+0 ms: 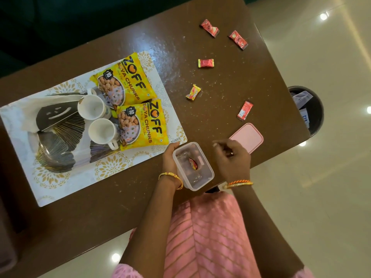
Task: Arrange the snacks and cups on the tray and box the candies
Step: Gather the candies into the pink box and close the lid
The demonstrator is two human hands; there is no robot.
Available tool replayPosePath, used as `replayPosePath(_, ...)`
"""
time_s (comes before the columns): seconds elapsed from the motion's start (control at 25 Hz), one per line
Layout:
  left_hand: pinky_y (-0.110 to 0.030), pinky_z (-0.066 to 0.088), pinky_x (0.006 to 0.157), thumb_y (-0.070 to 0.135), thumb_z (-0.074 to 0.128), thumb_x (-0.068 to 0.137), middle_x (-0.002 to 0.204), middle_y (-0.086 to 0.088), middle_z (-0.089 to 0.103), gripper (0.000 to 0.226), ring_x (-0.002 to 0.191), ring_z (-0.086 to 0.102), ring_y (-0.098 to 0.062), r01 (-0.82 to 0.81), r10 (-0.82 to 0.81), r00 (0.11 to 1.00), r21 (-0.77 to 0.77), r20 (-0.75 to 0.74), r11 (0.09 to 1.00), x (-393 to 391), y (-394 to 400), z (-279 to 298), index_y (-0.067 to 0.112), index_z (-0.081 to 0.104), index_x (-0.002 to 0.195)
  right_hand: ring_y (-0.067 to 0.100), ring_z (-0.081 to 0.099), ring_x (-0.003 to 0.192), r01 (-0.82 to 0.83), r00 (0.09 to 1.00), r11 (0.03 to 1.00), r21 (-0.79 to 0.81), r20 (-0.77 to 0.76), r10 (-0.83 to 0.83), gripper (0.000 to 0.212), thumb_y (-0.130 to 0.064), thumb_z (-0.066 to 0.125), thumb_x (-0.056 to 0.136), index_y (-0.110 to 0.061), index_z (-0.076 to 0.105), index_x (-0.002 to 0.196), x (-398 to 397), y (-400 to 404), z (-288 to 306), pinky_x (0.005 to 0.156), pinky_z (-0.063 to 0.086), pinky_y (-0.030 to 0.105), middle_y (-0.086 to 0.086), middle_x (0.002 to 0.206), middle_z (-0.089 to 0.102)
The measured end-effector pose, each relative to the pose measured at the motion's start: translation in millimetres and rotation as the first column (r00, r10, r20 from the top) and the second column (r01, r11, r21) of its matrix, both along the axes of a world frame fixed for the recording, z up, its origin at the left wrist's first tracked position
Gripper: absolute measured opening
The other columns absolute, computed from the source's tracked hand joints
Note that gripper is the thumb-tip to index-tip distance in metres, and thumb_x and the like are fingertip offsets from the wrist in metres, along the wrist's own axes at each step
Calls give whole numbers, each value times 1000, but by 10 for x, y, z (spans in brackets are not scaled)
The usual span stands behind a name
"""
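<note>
A clear plastic box [202,180] stands at the table's near edge with one yellow-red candy [193,163] inside. My left hand [169,157] grips the box's left side. My right hand [230,155] hovers just right of the box, fingers loosely apart, nothing seen in it. The pink lid [250,137] lies beyond my right hand. Several wrapped candies are scattered on the table: red ones [209,28], [238,39], [205,63], [245,110] and a yellow one [193,92]. On the patterned tray [66,189] sit two white cups [91,107], [103,131] and two yellow snack packets [124,79], [143,123].
The brown table [230,81] is speckled with crumbs. A steel napkin holder [54,116] with white napkins stands on the tray's left part. A dark bin [309,109] sits on the floor past the table's right edge. My pink dress [206,233] is below.
</note>
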State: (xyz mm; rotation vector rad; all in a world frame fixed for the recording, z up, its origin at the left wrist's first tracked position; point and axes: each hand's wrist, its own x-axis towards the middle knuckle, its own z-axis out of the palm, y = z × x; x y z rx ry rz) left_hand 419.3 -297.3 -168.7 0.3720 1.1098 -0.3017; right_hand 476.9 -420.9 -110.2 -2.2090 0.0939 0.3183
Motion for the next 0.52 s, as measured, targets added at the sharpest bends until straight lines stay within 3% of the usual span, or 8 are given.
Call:
replayPosePath(0.12, -33, 49, 71, 43, 53, 75, 62, -9, 63, 37, 64, 59, -24, -15, 15, 1000, 4, -8, 1000, 77, -6, -9, 11, 70, 65, 2, 55, 63, 141, 990, 985, -104, -3, -142, 11, -14, 63, 82, -8, 71, 86, 599, -120, -174, 58, 39, 1, 11, 81, 70)
replayPosePath(0.2, -33, 48, 71, 43, 53, 75, 63, -9, 63, 36, 66, 59, -24, -36, 36, 999, 12, -13, 999, 158, -39, 2, 12, 69, 67, 20, 64, 79, 155, 986, 962, -223, -27, -165, 24, -25, 66, 81, -5, 68, 94, 994, -167, -317, 72, 50, 18, 16, 92, 70)
replayPosePath(0.32, -33, 48, 71, 44, 54, 74, 62, -8, 63, 33, 67, 58, -24, -60, 63, 997, 44, -55, 997, 289, -130, 0, 13, 66, 72, 33, 56, 109, 77, 977, 897, -435, -147, -155, 57, -44, 71, 74, -9, 56, 117, 1339, -178, -464, 93, 50, 44, 16, 118, 60)
replayPosePath(0.52, -31, 51, 68, 42, 57, 72, 62, -9, 63, 32, 61, 61, -23, -82, 85, 994, 47, -72, 996, 535, -242, -14, 11, 65, 71, 34, 55, 108, 74, 974, 898, -433, -162, -158, 46, -28, 68, 79, -6, 54, 117, 1426, -181, -545, 89, 50, 44, 18, 117, 59)
